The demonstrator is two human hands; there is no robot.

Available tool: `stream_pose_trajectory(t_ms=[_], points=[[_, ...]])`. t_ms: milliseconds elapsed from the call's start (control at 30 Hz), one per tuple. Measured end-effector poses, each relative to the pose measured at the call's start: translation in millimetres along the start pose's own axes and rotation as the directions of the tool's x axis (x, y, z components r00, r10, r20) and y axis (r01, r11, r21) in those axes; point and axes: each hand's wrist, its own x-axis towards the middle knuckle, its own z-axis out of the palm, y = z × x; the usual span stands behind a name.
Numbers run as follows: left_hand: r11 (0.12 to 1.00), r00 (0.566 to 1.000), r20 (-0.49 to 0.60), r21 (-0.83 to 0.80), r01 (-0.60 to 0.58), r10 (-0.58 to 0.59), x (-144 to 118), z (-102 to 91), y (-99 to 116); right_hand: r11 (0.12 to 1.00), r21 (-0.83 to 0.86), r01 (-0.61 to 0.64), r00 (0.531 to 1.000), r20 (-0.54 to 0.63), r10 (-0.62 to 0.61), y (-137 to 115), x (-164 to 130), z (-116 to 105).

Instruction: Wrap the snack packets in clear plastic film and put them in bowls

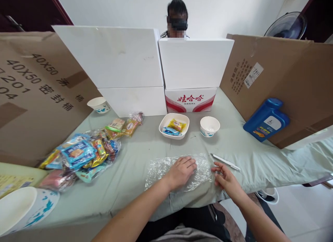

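Observation:
A crinkled sheet of clear plastic film [158, 171] lies flat on the cloth-covered table in front of me. My left hand [182, 171] rests palm down on the film, its fingers stretched out. Just past the film's right edge, my right hand [224, 176] hovers or rests with curled fingers apart, and nothing shows in them. Close beyond those fingertips lies a slim silver-white pen or cutter [225, 161]; its exact kind is unclear. Behind the film stands a square white bowl [161, 128] holding a yellow packet [177, 124] and a blue packet [171, 131].
A paper bowl [209, 126] stands right of the square bowl. Packaged snacks [80, 152] pile up at left, near a large paper tub [39, 209]. White boxes [130, 61] wall off the back, where a person sits. A blue bottle [266, 120] is by the right carton [281, 79].

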Motion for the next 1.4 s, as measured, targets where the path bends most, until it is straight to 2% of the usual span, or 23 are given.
stream_pose_trajectory(t_ms=[100, 267, 333, 433, 533, 667, 833, 1033, 1100, 1167, 1233, 1300, 1333, 1367, 1400], points=[[0.999, 0.999, 0.032, -0.038, -0.025, 0.026, 3, 4.8, -2, 0.999, 0.010, -0.054, 0.999, 0.005, 0.053, -9, -2, 1], [0.998, 0.999, 0.042, -0.069, -0.009, 0.012, 2, 8.2, -3, 0.990, -0.043, -0.133, 0.973, 0.182, 0.139, -16, -4, 2], [0.997, 0.999, 0.041, -0.071, -0.010, 0.013, 2, 8.1, -2, 0.993, -0.073, -0.094, 0.975, 0.193, 0.107, -13, -1, 2], [0.997, 0.999, 0.033, -0.072, -0.010, 0.012, 2, 7.5, -1, 0.994, -0.101, 0.038, 0.985, 0.171, -0.020, -4, 4, 2], [0.998, 0.999, 0.033, -0.068, -0.006, 0.008, 2, 6.7, -1, 0.989, -0.103, 0.108, 0.964, 0.256, -0.079, 2, 6, 4], [0.998, 0.999, 0.042, -0.068, 0.000, 0.003, 3, 5.5, -1, 0.986, -0.118, 0.115, 0.909, 0.413, -0.057, -3, 4, 6], [0.997, 0.999, 0.039, -0.077, 0.001, 0.002, 2, 3.9, 0, 0.947, -0.264, 0.182, 0.905, 0.422, -0.056, -17, 2, 7], [0.997, 0.999, 0.047, -0.076, 0.005, -0.001, 2, 2.5, 2, 0.935, -0.321, 0.149, 0.822, 0.566, 0.063, -27, 2, 4], [0.997, 0.999, 0.047, -0.075, 0.006, -0.002, 2, 3.0, 1, 0.933, -0.322, 0.163, 0.830, 0.556, 0.046, -23, 4, 0], [0.997, 0.999, 0.048, -0.072, 0.006, -0.002, 2, 4.1, 1, 0.927, -0.335, 0.168, 0.861, 0.508, 0.028, -18, 7, -8], [0.998, 0.999, 0.044, -0.069, 0.006, -0.003, 2, 5.5, -1, 0.891, -0.420, 0.171, 0.888, 0.457, 0.045, -15, 7, -19], [0.997, 0.999, 0.038, -0.071, 0.002, 0.001, 2, 6.3, -1, 0.784, -0.596, 0.173, 0.933, 0.354, 0.063, -19, 5, -30], [0.997, 0.999, 0.035, -0.073, 0.001, 0.002, 1, 6.4, -1, 0.705, -0.687, 0.177, 0.961, 0.277, 0.029, -23, 2, -32], [0.997, 0.999, 0.034, -0.076, 0.000, 0.003, 1, 6.3, 0, 0.625, -0.755, 0.195, 0.976, 0.213, -0.047, -28, -1, -31], [0.997, 0.999, 0.032, -0.079, 0.000, 0.003, 1, 6.1, 1, 0.556, -0.796, 0.239, 0.971, 0.188, -0.149, -34, -4, -28]])
